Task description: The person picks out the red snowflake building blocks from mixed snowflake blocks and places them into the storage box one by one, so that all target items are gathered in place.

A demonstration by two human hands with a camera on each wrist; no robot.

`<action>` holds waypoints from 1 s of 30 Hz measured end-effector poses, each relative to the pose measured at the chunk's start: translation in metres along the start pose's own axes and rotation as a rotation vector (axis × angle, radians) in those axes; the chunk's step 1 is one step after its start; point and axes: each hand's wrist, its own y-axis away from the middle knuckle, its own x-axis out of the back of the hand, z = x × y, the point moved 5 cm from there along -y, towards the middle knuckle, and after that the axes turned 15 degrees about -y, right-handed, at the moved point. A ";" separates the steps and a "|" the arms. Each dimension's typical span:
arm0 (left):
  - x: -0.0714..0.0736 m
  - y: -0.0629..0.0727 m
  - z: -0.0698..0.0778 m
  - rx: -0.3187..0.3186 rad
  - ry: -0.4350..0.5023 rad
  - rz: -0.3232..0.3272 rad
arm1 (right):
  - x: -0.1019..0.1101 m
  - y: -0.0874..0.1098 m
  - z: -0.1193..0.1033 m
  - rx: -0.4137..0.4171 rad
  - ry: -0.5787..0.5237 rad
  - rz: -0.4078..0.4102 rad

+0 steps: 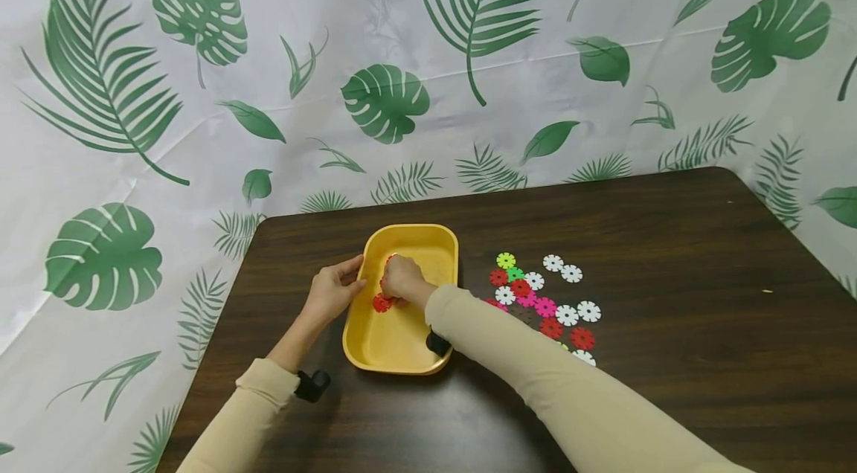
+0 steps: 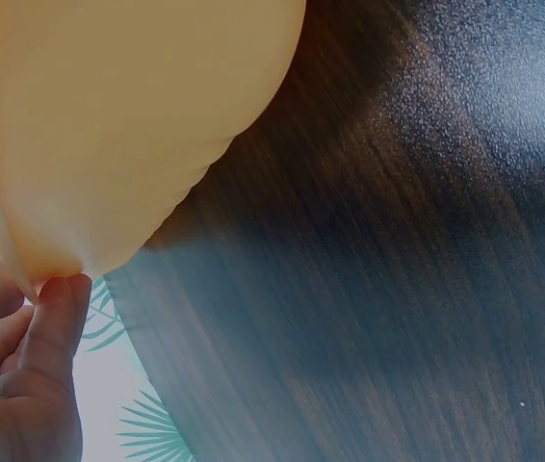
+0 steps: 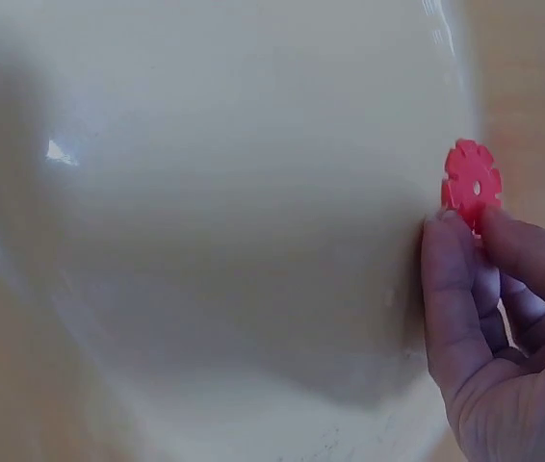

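A yellow plastic tray (image 1: 395,343) stands on the table in the head view. At its left side, my left hand (image 1: 328,293) holds the rim, and in the left wrist view the thumb and fingers (image 2: 56,332) pinch the tray's edge. My right hand (image 1: 405,278) reaches down inside the tray. In the right wrist view it pinches a red notched disc (image 3: 465,178) between thumb and fingers, close to the tray wall. More red notched discs (image 1: 382,303) lie in the tray beside the right hand, which partly covers them.
Right of the tray, several loose notched discs in white (image 1: 567,315), red (image 1: 582,339), pink (image 1: 545,307), green (image 1: 515,274) and yellow (image 1: 505,260) lie scattered on the dark wooden table (image 1: 683,294). The right sleeve (image 1: 509,346) crosses over some. A leaf-print cloth (image 1: 288,123) hangs behind.
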 end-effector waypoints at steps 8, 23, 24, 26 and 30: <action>0.000 0.000 0.001 -0.004 0.005 -0.003 | 0.002 0.000 -0.002 0.007 -0.008 0.014; 0.000 0.002 0.002 -0.013 -0.015 0.006 | 0.034 0.013 -0.028 0.015 -0.458 -0.140; 0.000 0.002 0.002 -0.008 -0.013 0.004 | 0.039 0.015 -0.028 0.020 -0.471 -0.151; 0.000 0.002 0.002 -0.003 -0.012 0.000 | 0.048 0.019 -0.028 0.039 -0.493 -0.177; 0.000 0.003 0.003 0.012 -0.012 -0.005 | 0.069 0.029 -0.026 0.076 -0.528 -0.218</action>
